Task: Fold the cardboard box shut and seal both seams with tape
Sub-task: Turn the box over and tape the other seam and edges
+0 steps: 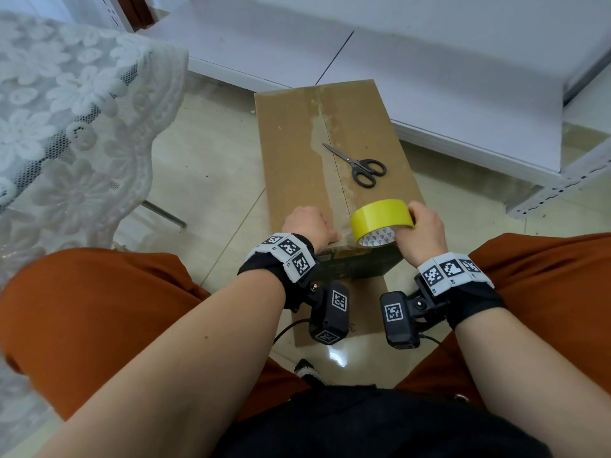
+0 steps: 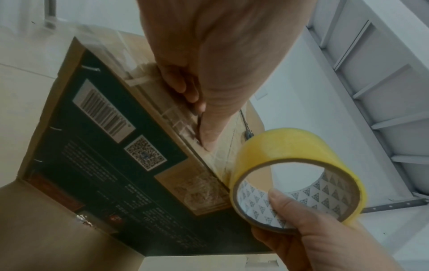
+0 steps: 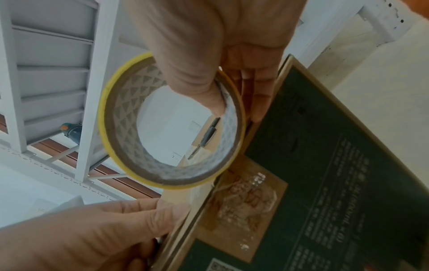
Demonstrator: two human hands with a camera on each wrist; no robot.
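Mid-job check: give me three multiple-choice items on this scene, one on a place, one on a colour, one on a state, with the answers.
1. Where do the scissors lie?
A. on the box top
B. on the floor
C. in the left hand

2. What colour is the tape roll?
A. blue
B. yellow
C. red

3. What is the right hand doing?
A. hanging idle
B. cutting
C. gripping the roll

Answers:
1 A: the scissors rest on the box, right of its seam.
2 B: the tape roll is yellow.
3 C: the right hand has its thumb inside the core.
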